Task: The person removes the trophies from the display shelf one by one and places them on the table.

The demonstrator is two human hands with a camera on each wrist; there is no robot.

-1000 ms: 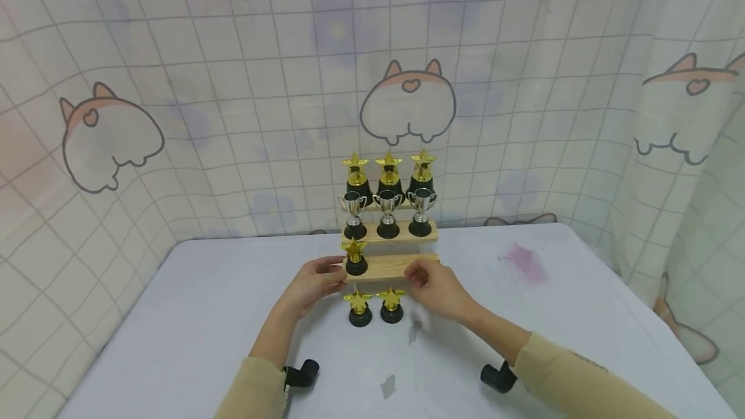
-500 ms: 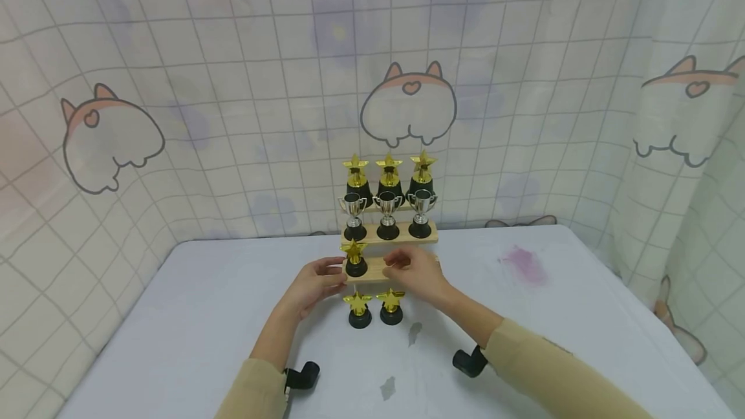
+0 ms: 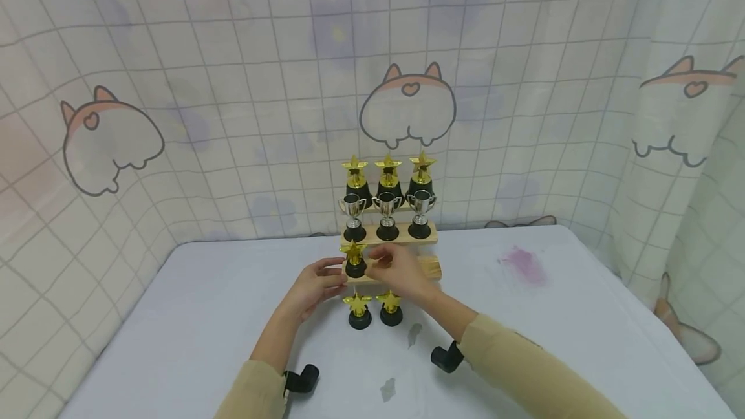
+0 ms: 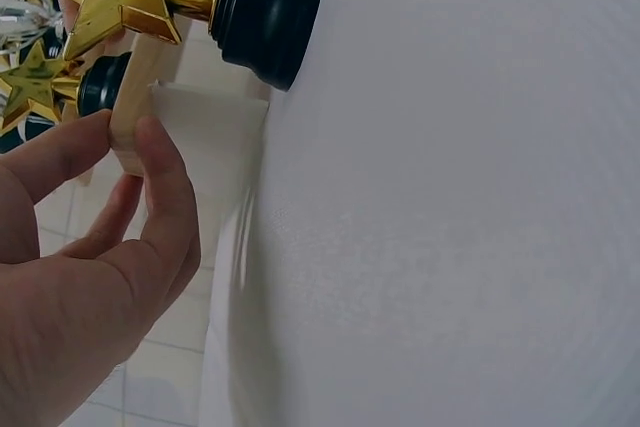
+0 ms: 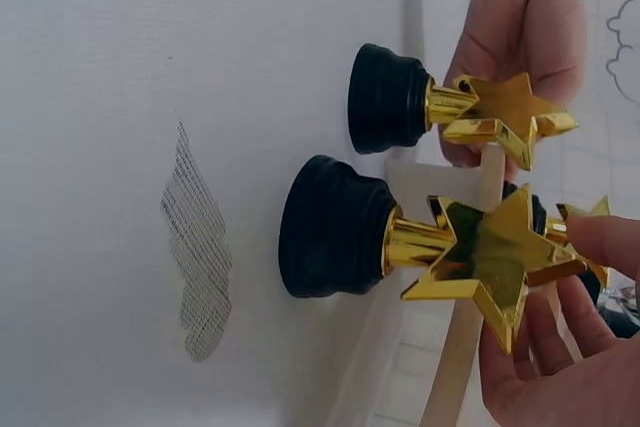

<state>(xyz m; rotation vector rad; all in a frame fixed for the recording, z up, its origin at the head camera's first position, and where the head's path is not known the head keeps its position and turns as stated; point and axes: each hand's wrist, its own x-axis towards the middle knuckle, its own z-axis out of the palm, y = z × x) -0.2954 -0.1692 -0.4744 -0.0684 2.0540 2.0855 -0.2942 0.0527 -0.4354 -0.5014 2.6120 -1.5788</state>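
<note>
Behind the L hand and the R hand hangs a white cloth w/ grid lines and cartoon animals. Under both hands spreads the white surface. Btwn the hands, and going farther back from them, stands the wooden rack, its boards at rising levels. Its lowest board is nearest to the hands: the L hand pinches the left end of it, w/ fingers on both faces of the wood. The R hand is over the middle of the same board, fingers bent; whether it grips sth., I cannot tell. Farthest from the hands, on the top level, stand three tall star trophies. One level lower, just behind the R hand, are three silver cups on black bases, upright in a row. Smallest are three gold stars on black bases. The shelf star stands upright on the lowest board, btwn the L hand and the R hand's fingertips, very near to these. The other two, the front stars, stand upright on the surface, to the right of the L hand and nearer to the person.
</note>
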